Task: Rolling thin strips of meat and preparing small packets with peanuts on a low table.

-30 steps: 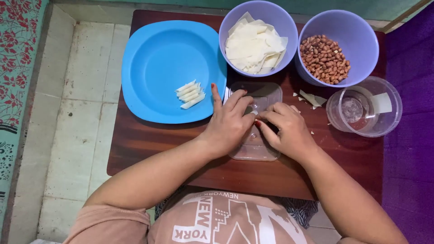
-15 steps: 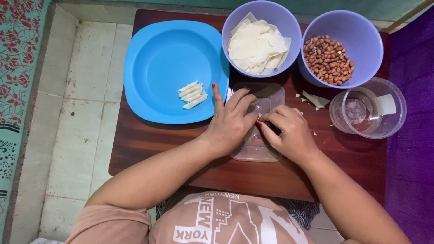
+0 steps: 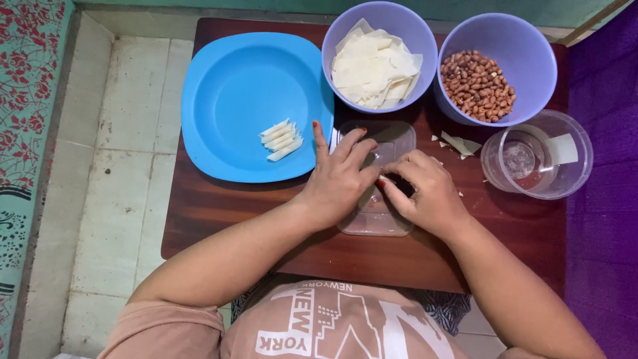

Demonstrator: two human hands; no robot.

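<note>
Clear lid (image 3: 376, 216): flat on the dark wooden table (image 3: 219, 213), under both hands.
Left hand (image 3: 339, 176): fingers spread wide, pressing down on the lid.
Right hand (image 3: 425, 193): fingers curled, tips pinched together; what they hold, impossible to tell.
Behind: purple bowl of pale wrappers (image 3: 375, 63), purple bowl of peanuts (image 3: 482, 83).
Left: blue plate (image 3: 239, 86) with rolled pieces (image 3: 281, 139).
Right: clear cup (image 3: 538, 156).

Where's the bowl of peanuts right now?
In the head view, the bowl of peanuts sits at the table's far right, beside the bowl of white wrappers and just behind the clear round container.
</note>
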